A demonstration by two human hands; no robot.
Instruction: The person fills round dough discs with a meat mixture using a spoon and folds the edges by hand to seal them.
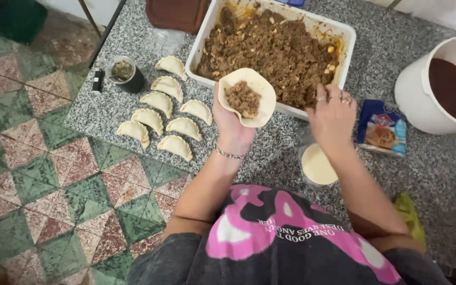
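Fingers of the left hand [231, 117] curl under an open dough disc [247, 97] with meat filling [243, 98]; the right hand [332, 115], fingers loosely spread, reaches into the white filling tray [205, 39].

A round of pale dough [247, 97] lies open and cupped, its edges curling upward, with a small mound of brown minced filling at its middle; it rests in the palm of the left hand [231, 121], held just above the near rim of the tray. The white rectangular tray [201, 47] stands on the tabletop [270, 158], heaped with the same coarse brown filling [270, 47], flecked with yellow bits, and the right hand [333, 113] touches its near edge.
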